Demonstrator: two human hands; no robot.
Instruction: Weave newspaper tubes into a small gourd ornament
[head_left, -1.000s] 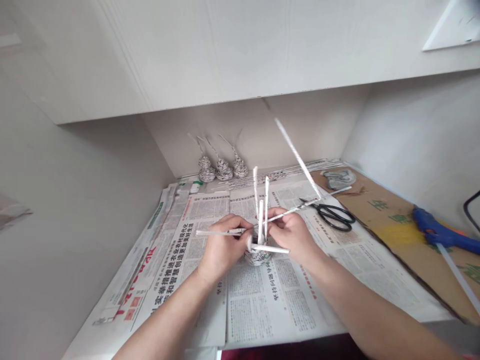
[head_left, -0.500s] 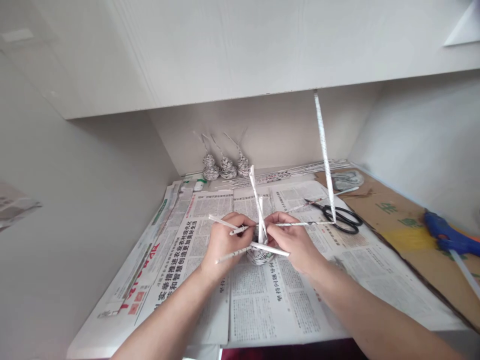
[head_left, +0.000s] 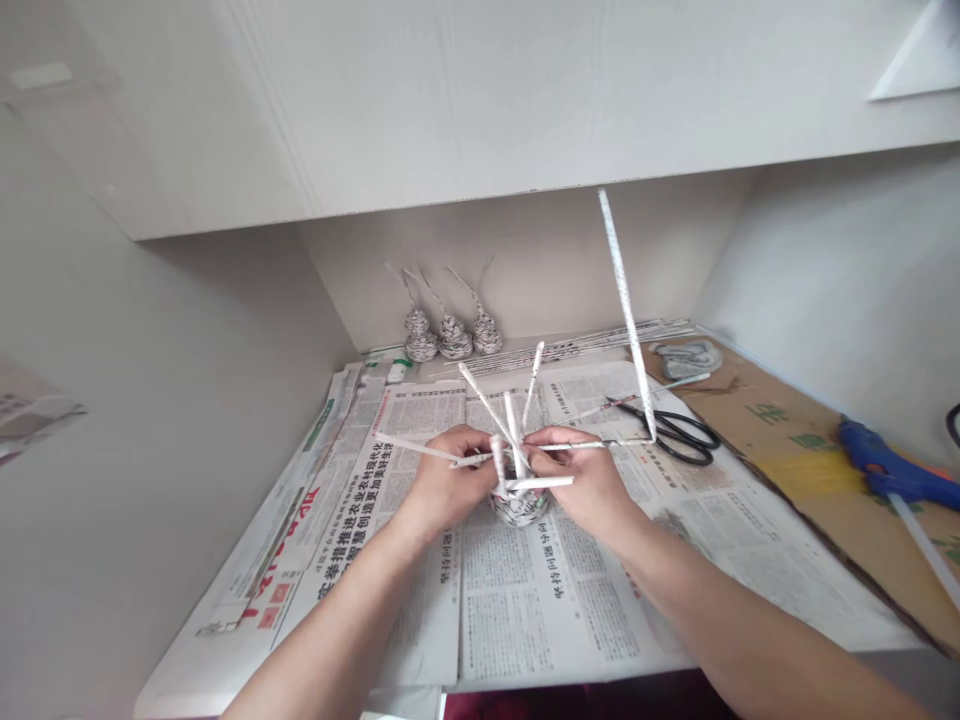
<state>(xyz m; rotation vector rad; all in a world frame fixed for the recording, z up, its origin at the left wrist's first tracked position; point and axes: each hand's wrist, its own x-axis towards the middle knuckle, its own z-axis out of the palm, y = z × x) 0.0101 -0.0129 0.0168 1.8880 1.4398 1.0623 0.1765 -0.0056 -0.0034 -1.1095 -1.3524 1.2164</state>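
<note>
Between my hands a small round woven newspaper piece (head_left: 519, 508) sits on the newspaper sheets, with several rolled paper strips sticking up and out of its top. My left hand (head_left: 457, 468) is closed at its left side, fingers pinching among the strips. Opposite it, my right hand (head_left: 581, 470) pinches near the base of the strips, thumb and fingers together. One long paper strip (head_left: 626, 310) runs out past my right fingers, bends sharply near the scissors and rises to the shelf edge. My fingertips are partly hidden behind the strips.
Black-handled scissors (head_left: 679, 435) lie right of my hands. Three gourd-shaped woven pieces (head_left: 454, 338) stand at the back wall beside a bundle of thin paper rolls (head_left: 570, 347). A blue glue gun (head_left: 892, 465) rests on cardboard (head_left: 780, 440) at right. An overhanging white panel (head_left: 480, 110) is above.
The strips around the woven piece have shifted; one now leans up-left and another up-right. The long bent strip has moved left. Both hands remain at the piece, the left one turned slightly.
</note>
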